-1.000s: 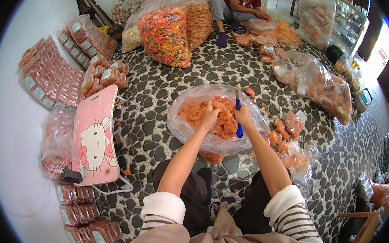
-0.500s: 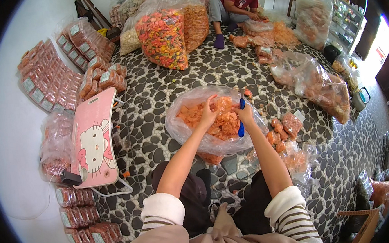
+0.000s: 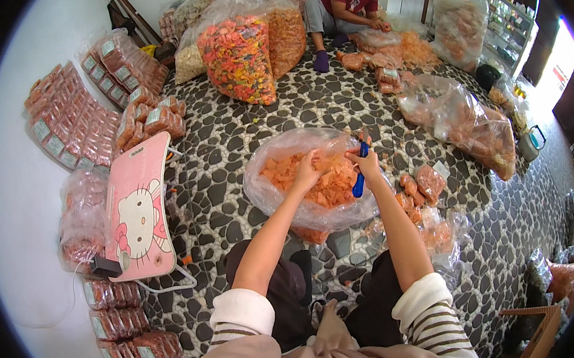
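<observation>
A large clear plastic bag [image 3: 257, 181] lies wide-mouthed on the floor in front of me, filled with flat orange chips [image 3: 321, 190]. Over its contents, my left hand [image 3: 308, 171] is closed on a small clear plastic bag [image 3: 331, 161] that looks partly filled with orange pieces. My right hand [image 3: 368, 165] grips a blue-handled tool [image 3: 359, 186] at the big bag's right side; its tip points away from me and its exact kind is unclear. The right fingertips reach toward the small bag; whether they touch it I cannot tell.
Left stands a pink folding table [image 3: 136, 209] beside stacked packs [image 3: 74, 127]. Tall snack sacks [image 3: 237, 59] stand at the back. Another person [image 3: 353, 5] sits beyond, handling orange pieces. Filled small bags [image 3: 431, 182] lie to my right, with a large sack [image 3: 459, 120] farther off.
The blue-handled tool has tilted, its far end swinging slightly right, along with my right hand. The small bag between my hands has shifted and shows less plainly. My left hand has moved slightly.
</observation>
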### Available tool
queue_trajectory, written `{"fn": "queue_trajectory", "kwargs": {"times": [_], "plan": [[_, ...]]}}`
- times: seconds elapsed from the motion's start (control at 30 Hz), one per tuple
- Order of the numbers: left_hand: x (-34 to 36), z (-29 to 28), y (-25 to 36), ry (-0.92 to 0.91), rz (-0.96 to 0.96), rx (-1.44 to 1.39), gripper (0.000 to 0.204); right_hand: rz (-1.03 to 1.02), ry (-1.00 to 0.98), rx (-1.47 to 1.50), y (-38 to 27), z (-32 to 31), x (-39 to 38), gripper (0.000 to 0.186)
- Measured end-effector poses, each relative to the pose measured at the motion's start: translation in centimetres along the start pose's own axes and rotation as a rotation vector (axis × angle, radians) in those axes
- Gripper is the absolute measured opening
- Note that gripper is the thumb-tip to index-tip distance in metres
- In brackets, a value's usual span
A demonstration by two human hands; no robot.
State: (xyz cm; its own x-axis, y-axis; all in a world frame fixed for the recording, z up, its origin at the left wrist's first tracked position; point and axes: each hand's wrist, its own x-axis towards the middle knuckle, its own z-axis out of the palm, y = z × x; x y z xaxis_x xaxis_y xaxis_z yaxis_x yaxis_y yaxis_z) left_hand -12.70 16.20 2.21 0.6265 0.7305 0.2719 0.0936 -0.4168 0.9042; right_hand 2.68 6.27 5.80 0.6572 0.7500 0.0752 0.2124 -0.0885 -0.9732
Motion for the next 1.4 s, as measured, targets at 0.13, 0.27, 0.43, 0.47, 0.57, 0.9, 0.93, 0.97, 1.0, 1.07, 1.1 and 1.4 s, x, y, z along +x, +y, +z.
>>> {"fn": "queue_trajectory", "kwargs": {"times": [0.13, 0.27, 0.43, 0.47, 0.57, 0.9, 0.93, 0.97, 1.0, 1.07, 1.1, 1.4], "plan": [[0.0, 0.0, 0.5, -0.059, -0.117, 0.014, 0.067, 0.232, -0.091, 0.232, -0.6, -0.5, -0.4, 0.012], [0.0, 0.1, 1.3, -0.054, -0.031, -0.064, 0.071, 0.282, -0.153, 0.415, -0.9, -1.2, -0.5, 0.013], [-0.2, 1.0, 1.8, -0.113, -0.093, -0.075, 0.063, 0.346, -0.225, 0.33, -1.0, -3.9, -1.5, 0.012], [-0.1, 1.5, 1.8, -0.141, -0.133, -0.159, 0.059, 0.284, -0.26, 0.231, -1.0, -4.4, -1.7, 0.011], [-0.2, 3.4, 2.1, -0.2, -0.222, -0.247, 0.045, 0.172, -0.245, -0.028, -0.3, -7.5, -2.6, 0.011], [-1.8, 14.8, 7.5, -0.62, -0.019, -0.193, 0.027, 0.255, 0.27, -0.599, 8.7, -30.4, -9.5, 0.023], [-2.1, 16.5, 7.4, -0.642, -0.01, -0.198, 0.026, 0.304, 0.215, -0.658, 9.9, -32.4, -11.1, 0.029], [-2.4, 18.5, 7.1, -0.668, -0.014, -0.188, 0.025, 0.358, 0.325, -0.885, 11.5, -33.1, -12.3, 0.033], [-2.9, 20.9, 6.7, -0.696, -0.018, -0.19, 0.023, 0.445, 0.441, -1.142, 13.1, -34.0, -13.4, 0.038], [-4.0, 25.6, 5.1, -0.678, -0.014, -0.076, 0.02, 0.594, 0.275, -1.025, 16.1, -35.7, -14.4, 0.041], [-4.2, 27.9, 4.1, -0.703, -0.016, 0.001, 0.022, 0.612, 0.226, -0.999, 17.8, -35.5, -14.3, 0.04], [-5.0, 43.2, -6.2, -0.653, 0.199, 0.613, 0.057, 0.546, 0.049, -0.575, 24.9, -29.9, -13.8, 0.016]]}}
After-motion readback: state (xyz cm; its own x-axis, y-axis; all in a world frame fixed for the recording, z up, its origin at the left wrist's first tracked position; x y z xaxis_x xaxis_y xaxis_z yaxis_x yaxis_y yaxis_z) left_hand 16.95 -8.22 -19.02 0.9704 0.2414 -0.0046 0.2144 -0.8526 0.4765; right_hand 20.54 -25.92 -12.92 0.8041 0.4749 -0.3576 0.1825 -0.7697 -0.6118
